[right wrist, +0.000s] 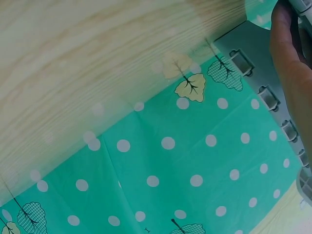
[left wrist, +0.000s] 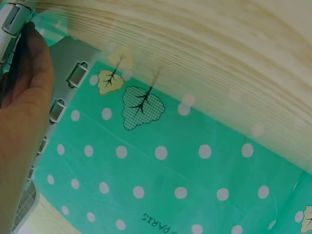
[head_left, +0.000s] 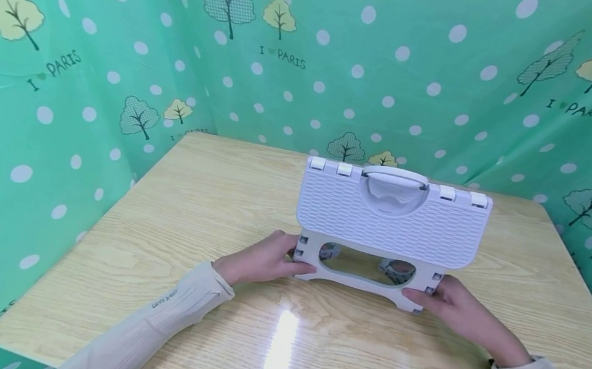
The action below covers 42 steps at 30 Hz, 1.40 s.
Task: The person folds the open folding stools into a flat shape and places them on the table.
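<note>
A white plastic folding stool (head_left: 334, 208) stands tilted over the table in the head view, its textured top panel facing me and a carry handle (head_left: 395, 173) along the far edge. Below the panel a leg frame (head_left: 361, 283) with a wide oval cutout shows. My left hand (head_left: 266, 261) grips the frame's left side, thumb on the near face. On the opposite side my right hand (head_left: 459, 309) holds the frame the same way. Both wrist views catch the stool's grey side with square hinge slots, next to the left fingers (left wrist: 36, 63) and right fingers (right wrist: 285, 39).
The light wood-grain table (head_left: 204, 197) spreads around the stool, with a bright light reflection near its front. A green polka-dot cloth (head_left: 285, 96) printed with trees hangs behind and along both sides.
</note>
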Available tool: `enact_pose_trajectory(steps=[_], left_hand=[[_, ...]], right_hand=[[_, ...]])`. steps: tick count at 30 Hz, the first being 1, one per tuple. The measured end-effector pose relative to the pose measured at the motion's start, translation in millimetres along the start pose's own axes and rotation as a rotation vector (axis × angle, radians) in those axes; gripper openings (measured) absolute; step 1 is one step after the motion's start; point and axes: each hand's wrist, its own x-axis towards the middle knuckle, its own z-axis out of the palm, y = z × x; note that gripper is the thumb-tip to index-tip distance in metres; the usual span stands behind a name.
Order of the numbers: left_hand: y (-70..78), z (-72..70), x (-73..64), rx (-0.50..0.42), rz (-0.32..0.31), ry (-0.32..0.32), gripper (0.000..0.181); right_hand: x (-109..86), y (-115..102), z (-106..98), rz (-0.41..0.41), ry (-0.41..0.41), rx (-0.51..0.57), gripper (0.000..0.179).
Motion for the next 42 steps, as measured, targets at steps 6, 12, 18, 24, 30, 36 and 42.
enact_pose_trajectory(steps=[6,12,18,24,30,36,42], left_hand=[[-0.9,-0.4,-0.1,-0.006,-0.005,-0.008,0.049],[-2.1,-0.6,0.3,-0.012,-0.004,-0.011,0.044],[-2.3,-0.8,0.3,-0.019,-0.013,-0.017,0.042],[-3.1,-0.9,0.0,-0.03,-0.013,-0.022,0.041],[-2.4,-1.1,-0.1,-0.028,-0.015,-0.025,0.039],[-0.5,-1.5,-0.5,-0.033,-0.033,-0.032,0.036],[1.3,-1.5,-0.9,-0.05,-0.053,-0.033,0.036]], right_hand=[[0.0,0.0,0.1,0.008,0.002,-0.002,0.023],[0.2,0.4,-0.1,0.0,0.001,-0.001,0.023],[0.5,1.2,-0.5,-0.004,-0.009,0.007,0.022],[0.4,0.7,-0.1,0.005,-0.016,0.009,0.022],[0.1,0.5,-0.5,0.005,-0.025,0.015,0.021],[-0.2,0.2,-0.8,0.017,-0.031,0.018,0.018],[0.1,-1.5,-0.6,0.05,-0.033,0.013,0.014]])
